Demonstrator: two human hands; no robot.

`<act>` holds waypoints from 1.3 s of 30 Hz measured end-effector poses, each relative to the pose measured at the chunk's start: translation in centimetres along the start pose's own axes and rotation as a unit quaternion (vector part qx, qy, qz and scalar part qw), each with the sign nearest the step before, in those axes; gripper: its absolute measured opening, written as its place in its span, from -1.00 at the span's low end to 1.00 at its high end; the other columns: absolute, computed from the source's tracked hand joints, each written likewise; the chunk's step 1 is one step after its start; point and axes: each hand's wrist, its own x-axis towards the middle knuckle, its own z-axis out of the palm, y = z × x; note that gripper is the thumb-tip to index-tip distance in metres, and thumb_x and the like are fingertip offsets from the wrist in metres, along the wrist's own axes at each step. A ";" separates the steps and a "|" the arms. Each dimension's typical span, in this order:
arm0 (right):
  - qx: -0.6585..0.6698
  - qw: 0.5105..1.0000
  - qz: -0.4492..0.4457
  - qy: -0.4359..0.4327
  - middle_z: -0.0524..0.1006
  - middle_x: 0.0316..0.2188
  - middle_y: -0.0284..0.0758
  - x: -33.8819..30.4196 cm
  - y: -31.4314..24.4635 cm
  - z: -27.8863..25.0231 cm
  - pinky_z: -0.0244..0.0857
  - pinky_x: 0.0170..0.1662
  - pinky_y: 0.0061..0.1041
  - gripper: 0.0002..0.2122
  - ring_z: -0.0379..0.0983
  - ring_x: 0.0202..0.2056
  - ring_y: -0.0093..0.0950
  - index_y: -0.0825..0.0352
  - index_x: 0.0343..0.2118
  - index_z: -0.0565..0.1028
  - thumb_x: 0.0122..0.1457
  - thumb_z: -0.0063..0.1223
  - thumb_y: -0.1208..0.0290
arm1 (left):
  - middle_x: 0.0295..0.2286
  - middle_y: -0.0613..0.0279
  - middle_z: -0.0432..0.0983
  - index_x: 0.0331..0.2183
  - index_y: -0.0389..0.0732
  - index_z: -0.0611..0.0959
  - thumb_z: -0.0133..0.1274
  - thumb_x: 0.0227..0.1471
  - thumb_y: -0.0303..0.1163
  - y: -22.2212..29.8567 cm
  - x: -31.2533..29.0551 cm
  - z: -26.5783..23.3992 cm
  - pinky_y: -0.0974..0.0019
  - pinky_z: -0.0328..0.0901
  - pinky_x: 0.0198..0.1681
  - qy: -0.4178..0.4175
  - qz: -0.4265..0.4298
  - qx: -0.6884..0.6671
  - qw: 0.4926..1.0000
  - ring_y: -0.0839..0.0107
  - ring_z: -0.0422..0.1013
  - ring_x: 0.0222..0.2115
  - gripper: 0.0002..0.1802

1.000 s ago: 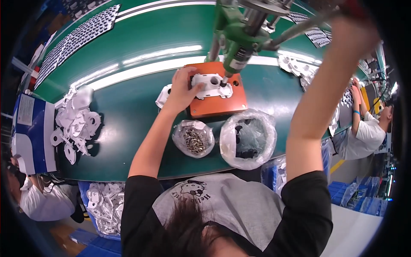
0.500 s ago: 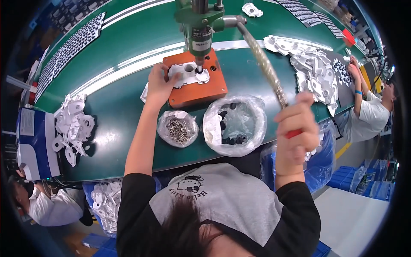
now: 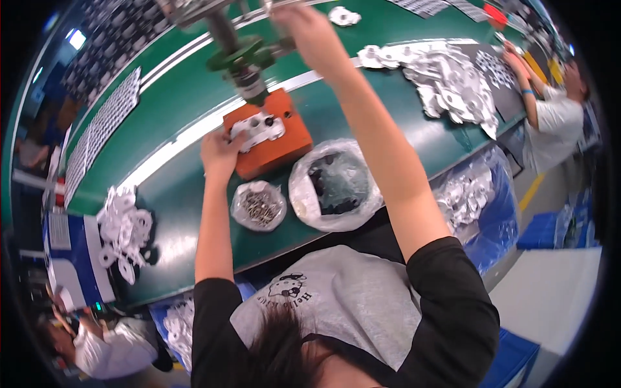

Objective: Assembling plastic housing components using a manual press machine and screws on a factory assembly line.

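My left hand [image 3: 221, 155] pinches the left end of a white plastic part [image 3: 257, 132], its thumb on top. That part lies on an orange block [image 3: 284, 152] and has a small black piece in it near its right end. Over the block stands a green hand press [image 3: 242, 57], its ram above the part. High up, beside the press, my right hand [image 3: 299, 26] is closed round the press lever, which the hand mostly hides. Near me are a clear bag of small metal pins or screws [image 3: 260, 207] and a larger bag of black pieces [image 3: 336, 207].
White plastic parts lie in heaps at the left [image 3: 126, 226] and right [image 3: 446, 87]. A blue lined bin [image 3: 501, 223] holds more at the lower right. Co-workers sit at the right [image 3: 556, 116] and lower left [image 3: 116, 346]. A blue-and-white machine [image 3: 71, 258] stands left.
My right hand has swung the lever up and away from me, from the right side to the top. My left hand remains at the white part. The whole view has shifted and tilted.
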 end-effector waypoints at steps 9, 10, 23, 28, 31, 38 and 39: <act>-0.631 0.768 0.035 0.098 0.29 0.04 -0.02 -14.4 8.5 -19.3 0.03 0.12 -0.20 -0.59 0.17 0.07 -0.09 0.28 -0.10 0.43 -0.05 0.10 0.27 | -0.51 0.13 0.40 -0.43 -0.36 0.51 0.12 -0.04 -0.31 1.8 -0.4 -1.1 0.35 0.24 -0.26 0.007 -0.019 -0.218 0.976 0.38 0.33 -0.37 -0.73; -0.691 0.711 0.079 0.102 0.28 0.02 0.03 -15.5 9.9 -20.8 -0.02 0.12 -0.07 -0.55 0.16 0.06 -0.03 0.33 -0.08 0.38 -0.06 0.06 0.26 | -0.57 0.24 0.35 -0.42 -0.34 0.50 0.07 -0.01 -0.35 -0.3 0.1 -0.9 0.40 0.22 -0.32 -0.033 0.014 -0.237 0.971 0.48 0.27 -0.45 -0.78; -0.621 0.774 0.085 0.092 0.33 -0.14 -0.21 -17.7 10.3 -22.6 0.04 0.02 -0.20 -0.62 0.20 -0.05 -0.25 0.26 -0.17 0.45 -0.10 0.14 0.25 | -0.17 0.05 0.30 0.10 -0.16 0.18 0.18 -0.20 -0.38 -1.5 -5.7 -8.1 0.34 0.28 -0.15 -0.183 -0.050 -0.357 0.915 0.31 0.35 -0.21 -0.19; -0.657 0.746 0.101 0.042 0.29 0.00 -0.18 -17.8 10.5 -22.2 -0.02 0.08 -0.19 -0.60 0.14 0.06 -0.22 0.27 -0.14 0.45 -0.08 0.13 0.24 | -0.11 0.19 0.39 0.06 -0.18 0.35 0.14 -0.29 -0.46 -0.5 -6.3 -7.6 0.36 0.17 0.01 -0.340 -0.029 -0.305 0.889 0.42 0.31 -0.08 -0.24; -0.656 0.745 0.113 0.036 0.28 0.04 -0.19 -17.6 10.9 -22.3 -0.04 0.10 -0.19 -0.61 0.12 0.09 -0.21 0.28 -0.14 0.45 -0.07 0.11 0.25 | -0.11 0.19 0.39 0.07 -0.16 0.33 0.16 -0.30 -0.47 1.4 -6.6 -7.3 0.37 0.19 -0.01 -0.341 -0.017 -0.290 0.894 0.42 0.32 -0.09 -0.22; -0.655 0.750 0.074 0.052 0.35 -0.07 -0.17 -17.6 10.2 -23.1 0.00 0.05 -0.19 -0.69 0.18 0.03 -0.20 0.29 -0.23 0.47 -0.08 0.06 0.33 | -0.11 0.27 0.36 0.01 -0.20 0.36 0.17 -0.26 -0.49 2.0 -6.9 -7.8 0.40 0.20 -0.01 -0.300 0.024 -0.331 0.894 0.51 0.28 -0.09 -0.31; -0.652 0.753 0.075 0.056 0.35 -0.08 -0.17 -17.8 10.1 -23.0 0.00 0.04 -0.20 -0.71 0.18 0.02 -0.20 0.29 -0.25 0.47 -0.09 0.06 0.34 | -0.11 0.26 0.36 0.00 -0.20 0.37 0.17 -0.26 -0.49 1.8 -6.9 -7.7 0.40 0.20 -0.01 -0.288 0.056 -0.324 0.899 0.50 0.29 -0.10 -0.32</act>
